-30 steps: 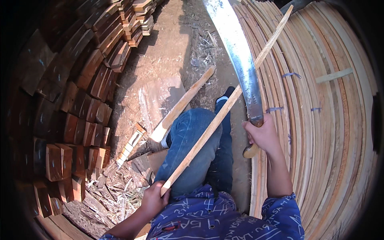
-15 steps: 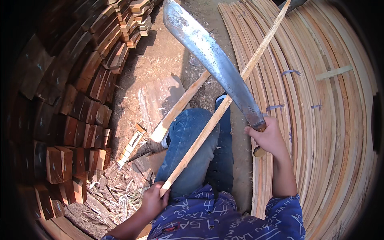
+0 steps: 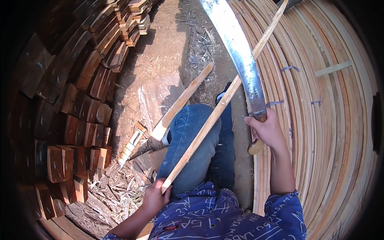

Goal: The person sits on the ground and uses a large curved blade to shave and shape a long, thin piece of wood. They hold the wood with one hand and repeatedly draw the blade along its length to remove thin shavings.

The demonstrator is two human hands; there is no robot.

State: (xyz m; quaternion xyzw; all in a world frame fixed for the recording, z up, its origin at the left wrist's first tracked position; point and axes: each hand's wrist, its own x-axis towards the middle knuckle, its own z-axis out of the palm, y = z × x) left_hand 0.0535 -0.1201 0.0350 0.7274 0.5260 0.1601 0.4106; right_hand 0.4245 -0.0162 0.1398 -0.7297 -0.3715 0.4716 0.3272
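- Against the frame half a second back, we see the long curved blade (image 3: 240, 52) swung back upright: its tip then leaned left over the dirt, now it runs off the top edge, close to where it stood a second ago.
- Our right hand (image 3: 267, 130) has barely shifted; its fingers are clenched round the blade's wooden handle (image 3: 255, 147), whose butt shows below the fist.
- Our left hand (image 3: 155, 197) stays low by our lap, fingers closed on the near end of the thin wooden stick (image 3: 224, 100), which slants up and right over our jeans-clad knee (image 3: 196, 132) and crosses the blade.
- A second, flatter slat (image 3: 182, 102) lies on the ground just left of the knee, unmoved.
- No packages or signs show; we see only blue ties (image 3: 290, 68) on the stacked pale strips (image 3: 320, 120) at right.
- Dark cut wood blocks (image 3: 72, 120) are piled at left.
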